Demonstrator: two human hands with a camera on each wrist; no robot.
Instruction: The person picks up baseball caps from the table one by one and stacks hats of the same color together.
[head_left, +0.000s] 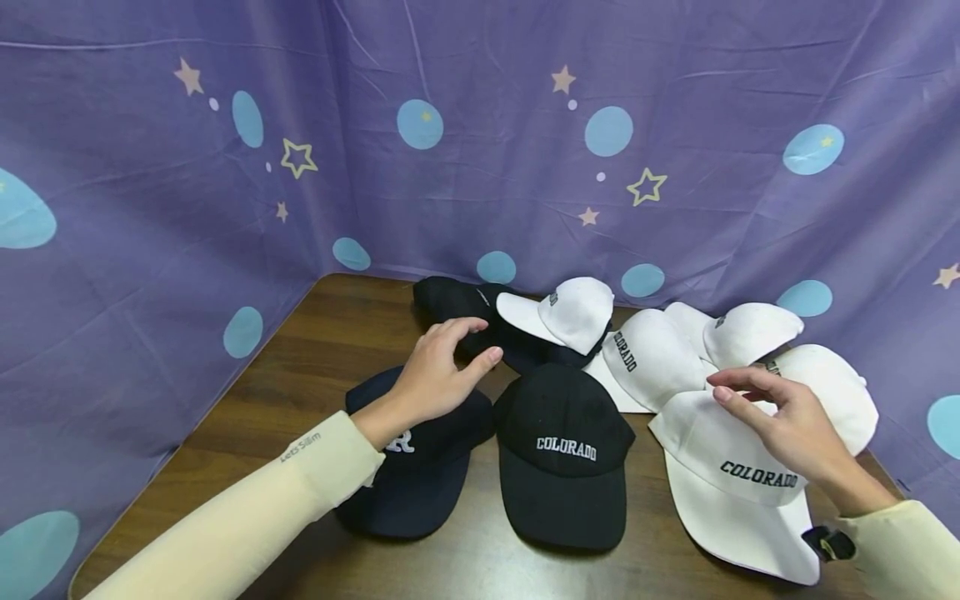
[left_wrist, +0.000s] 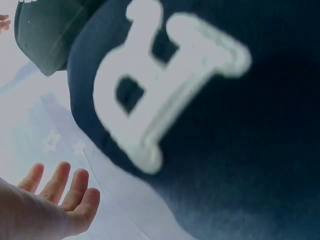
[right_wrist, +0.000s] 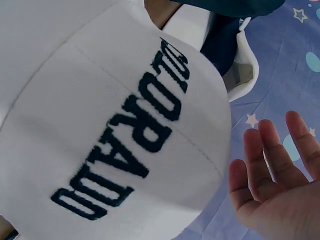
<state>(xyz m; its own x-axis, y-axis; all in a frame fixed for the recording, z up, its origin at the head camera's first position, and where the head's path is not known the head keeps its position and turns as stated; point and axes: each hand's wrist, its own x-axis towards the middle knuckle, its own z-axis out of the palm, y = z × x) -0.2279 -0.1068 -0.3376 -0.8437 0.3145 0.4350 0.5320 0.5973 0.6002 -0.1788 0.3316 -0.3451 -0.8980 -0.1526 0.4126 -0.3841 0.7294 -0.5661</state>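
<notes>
My left hand (head_left: 437,375) hovers above a navy cap (head_left: 412,492) with a white letter R, its fingers loosely bent and holding nothing. In the left wrist view that R fills much of the picture, with the fingers (left_wrist: 60,185) apart from the cloth. On the other side, my right hand (head_left: 787,421) is over a white cap (head_left: 738,521) lettered COLORADO in black. Its fingers (right_wrist: 270,155) are relaxed and grip nothing in the right wrist view. Between the hands a black COLORADO cap (head_left: 562,500) lies with its brim toward me.
Behind lie a black cap (head_left: 450,300), a white cap (head_left: 581,312) resting on dark caps, and more white caps (head_left: 652,358) toward the right. All sit on a brown wooden table (head_left: 300,358). A purple curtain (head_left: 487,167) with stars and blue ovals hangs close behind.
</notes>
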